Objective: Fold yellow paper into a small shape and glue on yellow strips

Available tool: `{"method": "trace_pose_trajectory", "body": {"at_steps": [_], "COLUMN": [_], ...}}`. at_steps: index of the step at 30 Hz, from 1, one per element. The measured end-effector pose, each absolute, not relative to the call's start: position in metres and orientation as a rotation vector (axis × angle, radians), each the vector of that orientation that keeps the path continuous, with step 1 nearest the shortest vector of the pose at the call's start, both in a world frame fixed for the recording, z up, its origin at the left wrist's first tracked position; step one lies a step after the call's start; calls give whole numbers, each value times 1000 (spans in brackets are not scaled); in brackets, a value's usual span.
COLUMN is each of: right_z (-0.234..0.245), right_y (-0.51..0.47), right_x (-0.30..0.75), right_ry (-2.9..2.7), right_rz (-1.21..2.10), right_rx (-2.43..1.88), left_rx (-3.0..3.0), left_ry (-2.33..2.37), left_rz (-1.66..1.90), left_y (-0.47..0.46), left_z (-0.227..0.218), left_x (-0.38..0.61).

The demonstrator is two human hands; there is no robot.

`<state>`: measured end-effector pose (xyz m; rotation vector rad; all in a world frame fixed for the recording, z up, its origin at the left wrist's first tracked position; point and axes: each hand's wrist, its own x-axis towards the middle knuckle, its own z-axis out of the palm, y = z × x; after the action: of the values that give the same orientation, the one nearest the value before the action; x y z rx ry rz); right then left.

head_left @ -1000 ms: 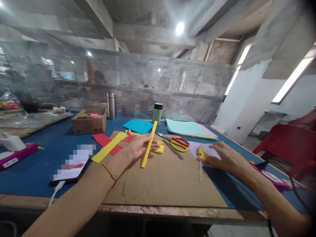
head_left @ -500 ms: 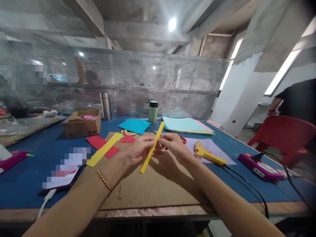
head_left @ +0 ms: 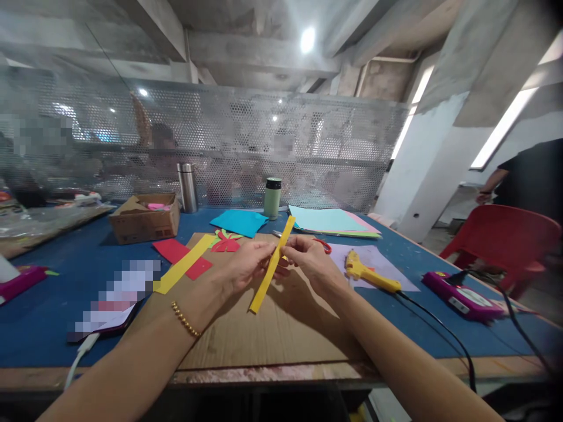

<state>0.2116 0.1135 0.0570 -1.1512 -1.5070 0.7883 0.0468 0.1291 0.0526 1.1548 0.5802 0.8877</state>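
Note:
A narrow yellow paper strip [head_left: 264,285] slants upright between my hands above the cardboard sheet [head_left: 281,346]. My left hand [head_left: 246,265] pinches it near the middle from the left. The fingers of my right hand [head_left: 310,258] close on the same strip from the right, close to the left thumb. Scissors with a red handle [head_left: 324,245] lie behind my right hand, mostly hidden by it. Left of my hands are a wider yellow paper strip [head_left: 187,264], a red paper piece [head_left: 200,268] and red cut-out shapes [head_left: 226,242] with green bits.
On the right, a yellow glue gun [head_left: 372,274] rests on lilac paper [head_left: 407,281], its cord running forward. Behind stand a green tumbler [head_left: 272,200], steel flask [head_left: 187,190] and cardboard box [head_left: 145,223]. A phone [head_left: 118,308] lies left; a person [head_left: 532,176] stands beyond a red chair [head_left: 505,231].
The yellow strip has turned slightly in my fingers, its lower end now a little lower and to the left. Both hands stay in nearly the same place.

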Motion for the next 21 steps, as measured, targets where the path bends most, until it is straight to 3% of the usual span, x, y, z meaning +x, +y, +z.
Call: {"method": "trace_pose_trajectory", "body": {"at_steps": [21], "right_z": [61], "right_y": [115], "right_x": [218], "right_ry": [-1377], "right_rz": [955], "right_rx": [-1070], "left_rx": [1230], "left_ry": [627], "left_rz": [801], "left_y": [124], "left_z": [54], "left_x": [46]}}
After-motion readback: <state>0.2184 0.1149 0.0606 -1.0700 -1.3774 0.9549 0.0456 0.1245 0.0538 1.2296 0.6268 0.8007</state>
